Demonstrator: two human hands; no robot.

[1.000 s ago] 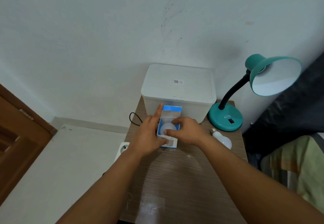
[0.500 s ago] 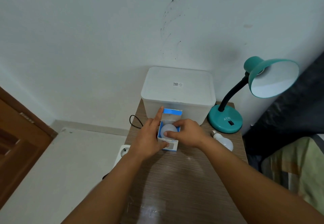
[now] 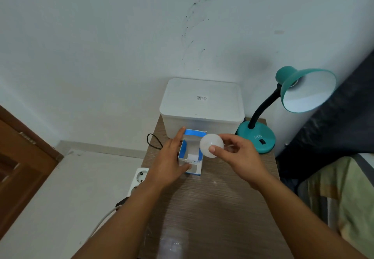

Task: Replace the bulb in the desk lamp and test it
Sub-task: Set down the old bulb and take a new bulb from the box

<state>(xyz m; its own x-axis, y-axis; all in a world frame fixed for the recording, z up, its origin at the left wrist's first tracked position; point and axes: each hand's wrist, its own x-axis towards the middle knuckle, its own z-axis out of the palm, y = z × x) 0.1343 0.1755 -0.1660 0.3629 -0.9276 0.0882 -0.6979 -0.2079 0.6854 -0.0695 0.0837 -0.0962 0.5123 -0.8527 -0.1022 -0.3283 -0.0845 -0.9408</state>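
Observation:
My right hand (image 3: 237, 155) grips a white round bulb (image 3: 210, 144) just above and to the right of a small blue-and-white bulb box (image 3: 191, 162), whose top flap stands open. The box looks empty inside. My left hand (image 3: 169, 161) steadies the box on its left side, fingers along its wall. At the table's back right stands a teal desk lamp (image 3: 257, 138) with a black flexible neck; its shade (image 3: 307, 90) faces me, and I cannot tell if a bulb sits in it. The other bulb that lay near the lamp base is hidden behind my right hand.
A white lidded plastic bin (image 3: 202, 104) stands at the back of the wooden table (image 3: 212, 208). A black cable (image 3: 153, 141) loops off the table's left edge. A white power strip (image 3: 138, 177) lies on the floor to the left. A bed is on the right, a wooden door on the far left.
My right hand has lifted the white bulb out of the box and moved it up and to the right. My left hand stays on the box.

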